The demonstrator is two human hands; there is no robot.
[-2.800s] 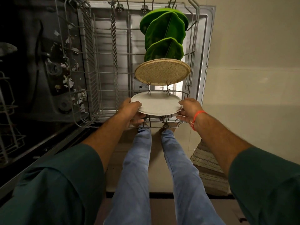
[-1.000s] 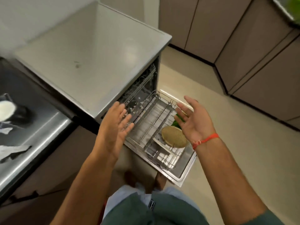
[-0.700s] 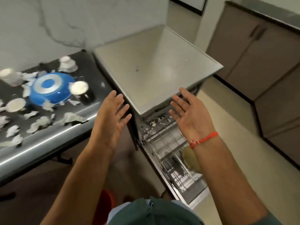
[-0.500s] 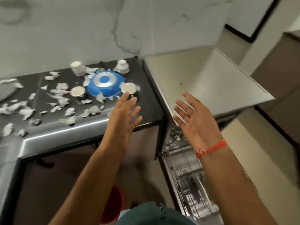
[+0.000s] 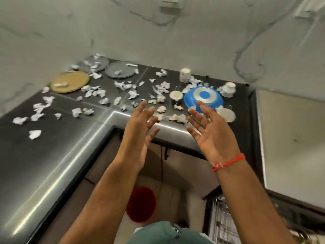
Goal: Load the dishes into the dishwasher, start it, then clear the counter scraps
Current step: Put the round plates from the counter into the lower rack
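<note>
Two empty, spread hands reach toward a littered counter.
Left hand (image 5: 139,131) and right hand (image 5: 211,134) near the blue bowl (image 5: 203,98); surrounding paper scraps (image 5: 123,85) could scatter floorward if brushed.

Two bare forearms are shown, uncovered to beyond the elbow. A thin orange-red thread bracelet (image 5: 228,162), knotted at one side, is worn on the right wrist. A green garment (image 5: 168,234) is seen below.
</note>
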